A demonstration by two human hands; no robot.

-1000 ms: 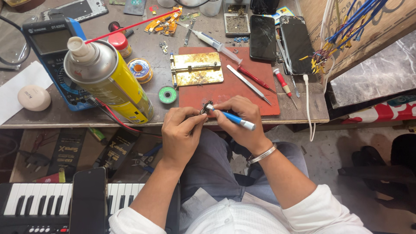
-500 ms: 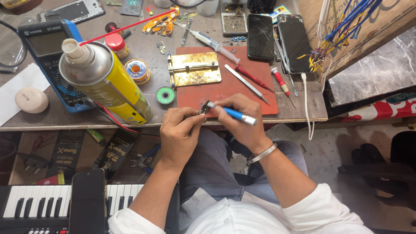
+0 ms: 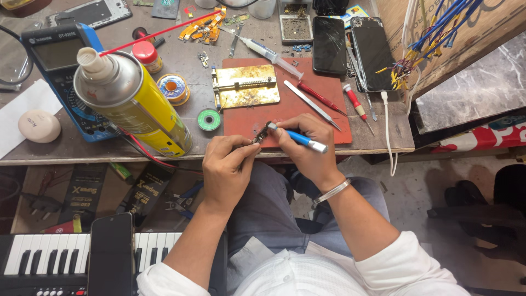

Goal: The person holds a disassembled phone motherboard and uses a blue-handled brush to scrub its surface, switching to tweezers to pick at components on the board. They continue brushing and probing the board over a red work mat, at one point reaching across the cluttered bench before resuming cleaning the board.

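Pinching small part [image 3: 261,135] in left hand [image 3: 227,167] fingertips; right hand [image 3: 307,148] clamped on blue screwdriver [image 3: 298,138], tip up-left at part, axis diagonal.

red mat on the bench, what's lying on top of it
On the red mat lie a brass holder plate, a red-handled screwdriver and metal tweezers. Its near edge is covered by the right hand, so anything there is hidden.

Small dark part [image 3: 261,134] – pinched over mat edge, blue-handled tool [image 3: 298,138] – tilted, tip touching it
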